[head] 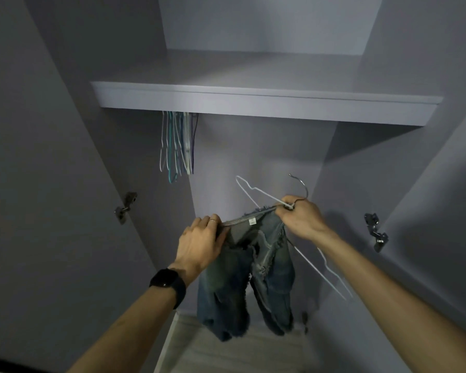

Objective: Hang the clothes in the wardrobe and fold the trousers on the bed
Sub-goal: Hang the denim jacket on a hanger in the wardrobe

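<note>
The left hand (202, 246) is pinching one end of the denim garment (253, 278) at its waistband. The right hand (300, 216) is gripping the other end together with the wire hanger (266, 196). The waistband is running from 8 to 2 o'clock, with the legs hanging toward 6. The rail, probably hidden under the shelf (253, 103), is lying toward 11 o'clock, beside the spare hangers (176, 146).

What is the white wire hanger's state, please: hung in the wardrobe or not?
Not hung. The right hand grips the hanger by its neck, tilted, with its hook free in the air below the shelf.
</note>
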A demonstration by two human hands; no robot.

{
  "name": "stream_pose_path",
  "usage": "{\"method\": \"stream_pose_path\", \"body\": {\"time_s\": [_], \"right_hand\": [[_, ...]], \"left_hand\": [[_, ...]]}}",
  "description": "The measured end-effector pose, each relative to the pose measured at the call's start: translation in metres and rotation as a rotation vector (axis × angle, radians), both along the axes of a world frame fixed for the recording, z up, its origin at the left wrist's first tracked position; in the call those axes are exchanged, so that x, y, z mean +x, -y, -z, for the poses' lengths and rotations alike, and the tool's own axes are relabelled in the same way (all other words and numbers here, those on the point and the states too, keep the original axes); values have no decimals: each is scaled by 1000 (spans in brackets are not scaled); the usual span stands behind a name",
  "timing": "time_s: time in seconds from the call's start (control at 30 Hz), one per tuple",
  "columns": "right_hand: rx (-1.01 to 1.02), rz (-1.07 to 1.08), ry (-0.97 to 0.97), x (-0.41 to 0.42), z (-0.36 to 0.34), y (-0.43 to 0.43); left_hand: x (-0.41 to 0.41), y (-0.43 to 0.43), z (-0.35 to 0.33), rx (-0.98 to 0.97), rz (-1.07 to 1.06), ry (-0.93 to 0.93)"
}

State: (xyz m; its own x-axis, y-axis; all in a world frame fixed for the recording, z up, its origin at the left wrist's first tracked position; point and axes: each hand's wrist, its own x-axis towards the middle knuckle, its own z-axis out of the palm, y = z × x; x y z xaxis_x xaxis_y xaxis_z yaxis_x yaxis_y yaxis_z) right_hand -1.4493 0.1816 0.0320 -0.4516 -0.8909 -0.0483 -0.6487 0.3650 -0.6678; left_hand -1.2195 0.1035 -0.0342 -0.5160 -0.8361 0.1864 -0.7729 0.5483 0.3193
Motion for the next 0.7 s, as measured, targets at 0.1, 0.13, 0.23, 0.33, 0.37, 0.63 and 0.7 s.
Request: {"method": "stream_pose_path", "body": {"time_s": [0.1, 0.13, 0.23, 0.33, 0.37, 0.63, 0.7], "right_hand": [[-1, -16, -96, -4, -4, -5], [1, -22, -120, -5, -4, -7], [-4, -19, -153, -9, -1, -9], [-28, -13, -165, -13, 0, -11], [-44, -4, -171, -15, 1, -11], [54, 48, -239, -48, 53, -18], [52, 109, -143, -51, 67, -23]], "left_hand": [[6, 4, 3, 94, -55, 44], [6, 5, 3, 167, -115, 17], [2, 9, -1, 268, -203, 145], [7, 18, 3, 269, -203, 149], [10, 23, 3, 269, -193, 118], [17, 48, -14, 698, 29, -355], [1, 50, -20, 540, 51, -220]]}}
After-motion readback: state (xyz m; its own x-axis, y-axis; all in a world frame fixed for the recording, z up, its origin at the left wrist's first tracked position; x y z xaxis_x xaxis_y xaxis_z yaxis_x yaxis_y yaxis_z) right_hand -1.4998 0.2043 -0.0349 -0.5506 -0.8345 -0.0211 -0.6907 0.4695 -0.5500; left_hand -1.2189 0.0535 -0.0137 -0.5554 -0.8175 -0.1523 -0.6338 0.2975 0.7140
